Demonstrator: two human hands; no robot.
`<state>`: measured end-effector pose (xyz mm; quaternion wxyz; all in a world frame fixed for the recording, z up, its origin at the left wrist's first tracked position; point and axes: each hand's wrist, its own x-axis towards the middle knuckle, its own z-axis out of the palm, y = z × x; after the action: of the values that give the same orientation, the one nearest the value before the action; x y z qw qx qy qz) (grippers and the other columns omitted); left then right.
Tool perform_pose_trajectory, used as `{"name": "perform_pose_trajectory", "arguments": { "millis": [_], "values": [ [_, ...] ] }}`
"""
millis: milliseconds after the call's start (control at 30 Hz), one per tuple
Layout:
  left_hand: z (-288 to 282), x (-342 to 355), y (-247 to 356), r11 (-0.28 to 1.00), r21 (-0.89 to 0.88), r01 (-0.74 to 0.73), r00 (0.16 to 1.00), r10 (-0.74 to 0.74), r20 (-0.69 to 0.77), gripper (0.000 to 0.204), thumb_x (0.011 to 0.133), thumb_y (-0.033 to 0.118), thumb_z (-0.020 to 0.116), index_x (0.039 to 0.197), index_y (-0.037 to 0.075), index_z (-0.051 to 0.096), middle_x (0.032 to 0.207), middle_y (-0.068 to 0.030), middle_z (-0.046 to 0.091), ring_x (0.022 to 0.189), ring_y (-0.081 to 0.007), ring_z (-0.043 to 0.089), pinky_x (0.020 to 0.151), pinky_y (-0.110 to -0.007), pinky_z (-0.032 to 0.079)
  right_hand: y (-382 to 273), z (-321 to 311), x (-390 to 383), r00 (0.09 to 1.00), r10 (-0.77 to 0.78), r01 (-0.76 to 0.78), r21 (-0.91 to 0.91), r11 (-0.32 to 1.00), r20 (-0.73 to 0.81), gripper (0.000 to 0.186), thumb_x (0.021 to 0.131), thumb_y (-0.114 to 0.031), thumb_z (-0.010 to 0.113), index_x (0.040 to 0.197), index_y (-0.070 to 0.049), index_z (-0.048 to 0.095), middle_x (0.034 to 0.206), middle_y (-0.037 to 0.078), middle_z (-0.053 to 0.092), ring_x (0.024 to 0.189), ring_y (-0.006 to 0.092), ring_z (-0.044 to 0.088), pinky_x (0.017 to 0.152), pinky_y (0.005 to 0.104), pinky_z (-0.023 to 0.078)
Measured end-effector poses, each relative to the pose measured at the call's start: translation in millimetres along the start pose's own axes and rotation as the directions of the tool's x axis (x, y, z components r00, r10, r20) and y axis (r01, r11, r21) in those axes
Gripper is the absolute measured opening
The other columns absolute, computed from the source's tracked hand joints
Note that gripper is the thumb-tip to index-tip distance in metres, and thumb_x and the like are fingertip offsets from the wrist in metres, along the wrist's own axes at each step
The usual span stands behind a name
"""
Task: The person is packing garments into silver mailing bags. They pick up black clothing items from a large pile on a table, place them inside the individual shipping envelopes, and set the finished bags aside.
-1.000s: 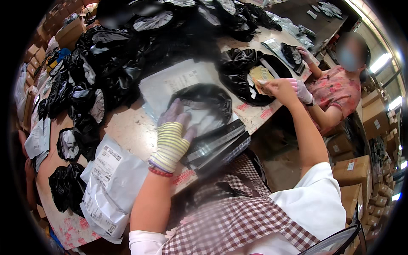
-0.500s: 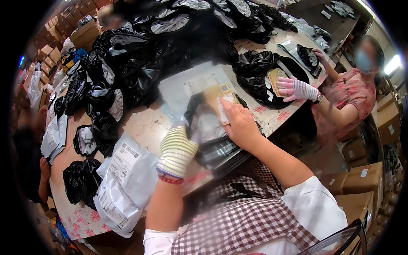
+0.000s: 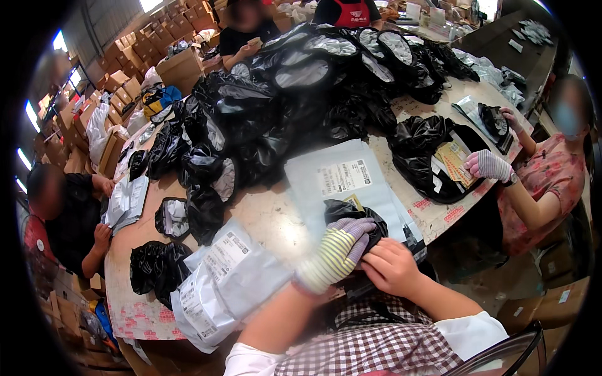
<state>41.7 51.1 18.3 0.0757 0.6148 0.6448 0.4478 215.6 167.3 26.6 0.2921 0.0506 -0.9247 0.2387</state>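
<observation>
My left hand wears a striped knit glove and presses on a black plastic bag at the table's near edge. My bare right hand grips the same black bag from the right, just below the glove. The bag lies at the mouth of a grey mailer with a white label, which rests flat on the table in front of me. Both hands touch each other over the bag.
A stack of grey labelled mailers lies to my left. A large heap of black bags fills the table's middle. A person at right with a gloved hand handles a black bag. Another person sits at left. Cardboard boxes stand behind.
My right hand has come back from the far right to the black bag in front of me. Both hands now close on the bag near the table edge.
</observation>
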Motion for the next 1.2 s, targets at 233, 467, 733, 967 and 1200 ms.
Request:
{"name": "perform_pose_trajectory", "arguments": {
  "millis": [233, 467, 733, 967, 1200],
  "values": [
    [-10.8, 7.5, 10.9, 0.493, -0.845, 0.209, 0.887, -0.46, -0.049, 0.03, 0.105, 0.012, 0.062, 0.132, -0.001, 0.066, 0.122, -0.0129, 0.072, 0.111, -0.0238, 0.068, 0.101, -0.036, 0.054, -4.3, 11.5, 21.9, 0.982, 0.183, -0.179, -0.075, 0.981, 0.047, 0.096, 0.08, -0.036, 0.086, 0.155, 0.003, 0.04, 0.162, 0.03, 0.039, 0.149, 0.0483, 0.039, 0.122, 0.0582, 0.032],
    [-25.2, -15.3, -29.6, 0.949, 0.045, 0.312, 0.944, -0.304, -0.126, 0.034, 0.091, 0.017, 0.076, 0.121, 0.005, 0.069, 0.109, -0.0138, 0.069, 0.1, -0.0271, 0.067, 0.087, -0.038, 0.055, 16.6, 9.8, 35.0, 0.935, 0.312, -0.24, -0.348, 0.906, 0.169, 0.09, 0.074, -0.022, 0.085, 0.153, -0.005, 0.046, 0.162, 0.022, 0.043, 0.148, 0.0424, 0.043, 0.117, 0.0552, 0.038],
    [-23.6, 0.7, 15.1, 0.94, 0.337, 0.063, 0.966, -0.142, 0.216, 0.03, 0.089, 0.018, 0.075, 0.117, 0.009, 0.07, 0.117, -0.0146, 0.067, 0.107, -0.0375, 0.065, 0.092, -0.048, 0.053, 84.2, -37.0, 29.4, 0.681, 0.645, -0.485, 0.445, 0.752, -0.347, 0.043, 0.089, -0.002, 0.063, 0.132, 0.005, 0.066, 0.108, 0.016, 0.076, 0.094, 0.0221, 0.072, 0.086, 0.0321, 0.057],
    [1.7, -15.1, -9.0, 0.967, 0.082, 0.242, 0.97, -0.244, 0.01, 0.024, 0.092, 0.009, 0.07, 0.115, 0.002, 0.066, 0.107, -0.0207, 0.068, 0.098, -0.0384, 0.068, 0.084, -0.046, 0.056, 2.9, -48.8, -4.7, 0.967, -0.161, 0.092, -0.319, 0.943, -0.196, 0.043, 0.085, -0.002, 0.067, 0.127, 0.0, 0.067, 0.124, 0.02, 0.07, 0.113, 0.0354, 0.07, 0.104, 0.0418, 0.055],
    [-5.0, -2.8, 5.9, 0.989, -0.01, 0.149, 0.941, -0.145, -0.307, 0.013, 0.096, 0.004, 0.066, 0.108, 0.002, 0.065, 0.099, -0.0215, 0.065, 0.091, -0.0434, 0.063, 0.08, -0.049, 0.053, -19.6, -20.3, 5.8, 0.93, 0.265, -0.151, -0.393, 0.907, 0.253, 0.078, 0.055, -0.02, 0.087, 0.128, -0.003, 0.066, 0.129, 0.02, 0.068, 0.118, 0.0363, 0.066, 0.101, 0.0478, 0.055]
  ]
}}
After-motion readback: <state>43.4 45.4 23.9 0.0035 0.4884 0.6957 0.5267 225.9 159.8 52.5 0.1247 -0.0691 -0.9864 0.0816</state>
